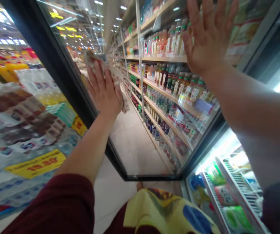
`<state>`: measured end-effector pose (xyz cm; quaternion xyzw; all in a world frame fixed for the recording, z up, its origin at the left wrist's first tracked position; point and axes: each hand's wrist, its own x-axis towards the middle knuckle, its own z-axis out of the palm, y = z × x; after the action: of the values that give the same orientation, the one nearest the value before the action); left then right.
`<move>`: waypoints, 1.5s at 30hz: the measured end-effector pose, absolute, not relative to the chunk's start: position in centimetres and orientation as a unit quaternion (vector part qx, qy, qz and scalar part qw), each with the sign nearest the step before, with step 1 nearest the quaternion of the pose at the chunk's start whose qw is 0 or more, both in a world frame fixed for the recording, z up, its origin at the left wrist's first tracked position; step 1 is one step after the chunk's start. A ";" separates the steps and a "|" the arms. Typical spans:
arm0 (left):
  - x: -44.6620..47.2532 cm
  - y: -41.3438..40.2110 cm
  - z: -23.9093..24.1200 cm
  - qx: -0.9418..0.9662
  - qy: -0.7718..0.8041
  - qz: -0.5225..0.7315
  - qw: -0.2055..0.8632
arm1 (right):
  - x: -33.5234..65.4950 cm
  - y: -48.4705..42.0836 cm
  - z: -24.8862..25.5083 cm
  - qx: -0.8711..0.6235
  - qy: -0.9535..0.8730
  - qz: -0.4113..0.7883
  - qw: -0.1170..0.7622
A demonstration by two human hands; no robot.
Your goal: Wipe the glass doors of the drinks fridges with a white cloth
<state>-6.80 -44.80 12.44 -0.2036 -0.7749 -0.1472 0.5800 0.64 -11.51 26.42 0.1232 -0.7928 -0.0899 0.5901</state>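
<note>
In front of me is the clear glass pane (pixel 140 143) of a cooler door, in a black frame. My left hand (pixel 104 87) lies with outstretched fingers over a pale, speckled cloth (pixel 126 103), pressing it to the glass near the left frame edge. Parts of the cloth stick out above the fingertips and beside the thumb. Higher up on the right, my right hand (pixel 208 39) rests flat against the same pane, fingers spread, with nothing held.
Through the glass, shelves (pixel 164 59) of bottled drinks line an aisle. Stacked drink packs (pixel 20 123) with a yellow price sign (pixel 36 163) stand at left. To the right, the lit cooler has wire shelves (pixel 239 188) with packaged goods. Tiled floor (pixel 117 191) shows below.
</note>
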 end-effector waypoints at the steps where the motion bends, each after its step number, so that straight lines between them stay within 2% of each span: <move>1: -6.8 -44.4 11.0 -0.212 -0.775 -0.144 0.577 | 0.6 -11.6 26.4 0.119 -0.793 -0.092 0.591; 4: -6.7 -42.8 6.5 -0.331 -0.791 -0.083 0.508 | 0.6 -11.6 26.5 0.104 -0.792 -0.102 0.593; 6: -6.7 -42.7 5.2 -0.386 -0.796 -0.053 0.463 | 0.4 -11.6 26.5 0.100 -0.793 -0.111 0.591; 12: -7.2 -45.4 7.8 -0.205 -0.772 -0.144 0.584 | -0.1 -11.5 26.5 0.098 -0.795 -0.085 0.593; 19: -6.0 -43.8 -0.6 -0.343 -0.791 -0.097 0.497 | -0.2 -11.9 26.2 0.078 -0.777 -0.124 0.613; 21: -6.2 -44.1 -0.4 -0.309 -0.785 -0.111 0.525 | -0.2 -12.0 26.1 0.064 -0.777 -0.132 0.612; 26: -6.9 -45.1 4.1 -0.184 -0.759 -0.161 0.604 | 0.1 -12.3 26.0 0.039 -0.778 -0.137 0.612; 28: -6.6 -44.3 3.3 -0.179 -0.769 -0.176 0.588 | 0.1 -12.4 26.0 0.034 -0.779 -0.138 0.611; 32: -5.8 -42.9 -2.0 -0.265 -0.794 -0.179 0.517 | 0.0 -12.3 25.9 0.047 -0.778 -0.130 0.613; 34: -6.0 -43.7 -3.1 -0.290 -0.794 -0.170 0.507 | -0.1 -12.2 25.9 0.058 -0.777 -0.121 0.615; 41: -6.9 -48.1 3.7 -0.143 -0.758 -0.134 0.622 | -0.3 -12.0 25.9 0.080 -0.783 -0.093 0.610; 45: -5.8 -45.8 0.1 -0.220 -0.775 -0.113 0.581 | -0.4 -11.8 25.9 0.081 -0.776 -0.100 0.617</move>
<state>-5.78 -45.75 0.08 -0.2203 -0.7753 -0.1128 0.5810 -0.42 -11.77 25.94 0.0807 -0.7762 -0.1003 0.6172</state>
